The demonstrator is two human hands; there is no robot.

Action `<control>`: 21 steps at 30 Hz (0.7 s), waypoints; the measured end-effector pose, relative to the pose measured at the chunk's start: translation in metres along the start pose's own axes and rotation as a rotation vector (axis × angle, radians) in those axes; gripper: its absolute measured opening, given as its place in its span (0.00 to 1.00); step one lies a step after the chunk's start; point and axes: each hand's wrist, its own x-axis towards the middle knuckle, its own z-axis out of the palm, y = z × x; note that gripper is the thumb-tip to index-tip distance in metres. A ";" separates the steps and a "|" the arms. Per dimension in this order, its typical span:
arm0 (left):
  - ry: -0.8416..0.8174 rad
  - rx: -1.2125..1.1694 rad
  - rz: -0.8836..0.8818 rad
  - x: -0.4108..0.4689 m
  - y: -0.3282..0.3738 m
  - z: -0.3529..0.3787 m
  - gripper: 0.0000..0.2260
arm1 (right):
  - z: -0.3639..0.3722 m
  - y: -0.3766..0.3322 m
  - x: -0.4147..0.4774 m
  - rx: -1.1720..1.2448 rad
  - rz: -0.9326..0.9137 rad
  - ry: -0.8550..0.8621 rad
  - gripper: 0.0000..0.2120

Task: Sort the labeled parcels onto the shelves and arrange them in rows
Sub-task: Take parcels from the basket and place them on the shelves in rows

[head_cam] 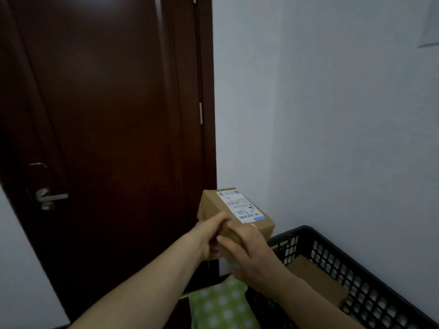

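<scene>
Both hands together, clamped on cardboard parcel (234,213): left hand (209,236) at near-left edge, right hand (249,252) beneath. Shipping label (241,206) turned up, likely for reading. Parcel raised over black crate (356,288); shelves unseen.

Small brown cardboard parcel (237,214) is carrying a white shipping label (241,206) on its top face: barcodes, a QR-style code and a blue strip are showing, but the print is blurring out. No text is coming through legibly.
</scene>
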 end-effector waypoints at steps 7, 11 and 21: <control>-0.044 -0.098 0.198 -0.014 0.006 -0.074 0.14 | -0.019 -0.006 0.051 0.481 0.953 0.015 0.28; -0.118 0.077 0.257 -0.026 0.012 -0.100 0.12 | -0.024 0.009 0.082 0.861 1.267 0.000 0.26; -0.180 0.861 0.266 -0.065 0.056 -0.124 0.43 | -0.032 0.010 0.116 1.018 0.969 -0.821 0.51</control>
